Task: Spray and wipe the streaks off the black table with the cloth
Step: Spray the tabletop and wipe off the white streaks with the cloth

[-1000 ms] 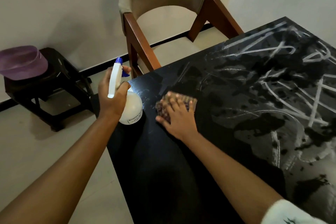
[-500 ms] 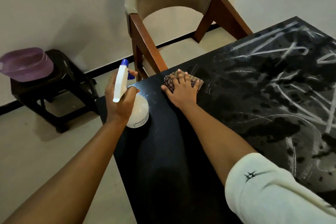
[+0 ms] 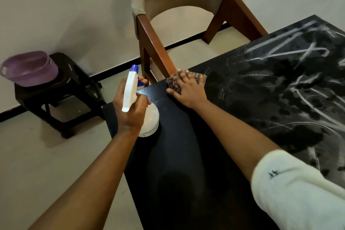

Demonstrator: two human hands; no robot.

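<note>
black table (image 3: 186, 183) streaked at right – right hand (image 3: 188, 89) flat on cloth (image 3: 172, 85), left hand (image 3: 130, 110) gripping spray bottle (image 3: 149, 119).

Head-worn view, angled forward and down – close over the table (image 3: 186, 155) corner

Beige walls, pale floor — upholstered chair (image 3: 179, 5), dark stool (image 3: 61, 95).
</note>
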